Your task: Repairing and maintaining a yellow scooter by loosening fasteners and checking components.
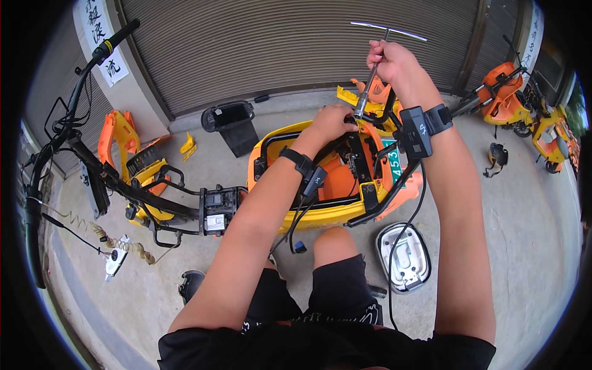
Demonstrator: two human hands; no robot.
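Observation:
My right hand [394, 60] is closed round the upper shaft of a T-handle socket wrench [372, 83], just below its crossbar. The wrench tilts, and its socket end points down at the far rim of a partly stripped yellow and orange scooter body [308, 213]. My left hand [333, 122] is on that far rim, right by the socket end. Its fingers are bent together there, and whatever they grip is hidden. Black frame tubes [394, 188] run along the scooter's right end, beside a green plate [391, 161].
The scooter's bare front frame and handlebar [83, 120] stretch left. A black bin [237, 132] stands behind. Loose orange and yellow panels [117, 139] lie at left. A white-lined lid-like part [404, 256] lies near my knee. More scooters [509, 102] stand at right; a shutter [296, 55] closes the back.

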